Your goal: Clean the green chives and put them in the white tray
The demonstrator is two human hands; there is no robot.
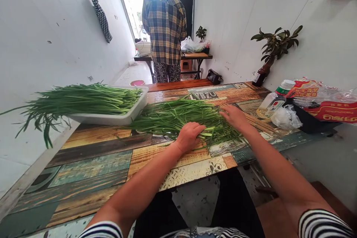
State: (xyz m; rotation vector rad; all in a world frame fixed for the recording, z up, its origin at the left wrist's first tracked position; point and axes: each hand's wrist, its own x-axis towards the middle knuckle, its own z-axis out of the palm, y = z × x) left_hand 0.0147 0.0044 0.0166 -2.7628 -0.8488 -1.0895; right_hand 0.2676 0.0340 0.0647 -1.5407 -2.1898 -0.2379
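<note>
- At nine to ten o'clock from the loose greens, a white tray with a smooth raised rim is holding a heap of long greens, whose leaf tips are drooping over its outer end.
- At three o'clock, a clear bottle with a white cap is containing a little yellowish liquid.
- Further out at three o'clock, a dark container is sitting under glossy red-and-clear packaging; a crumpled translucent bag is lying against its near side.
- At two o'clock, a brown bottle is holding a broad-leaved sprig.
- The loose greens are lying mid-worktop, slender and grassy, their pale stem ends pointing towards three o'clock, where thin wooden sticks are lying.
- The worktop is showing a patchwork wood-plank print.
- The left hand is grasping some loose greens, its fingers curling over the stalks.
- The right hand is resting at the stem ends, its fingers bending; whether they are pinching anything, I cannot tell.
</note>
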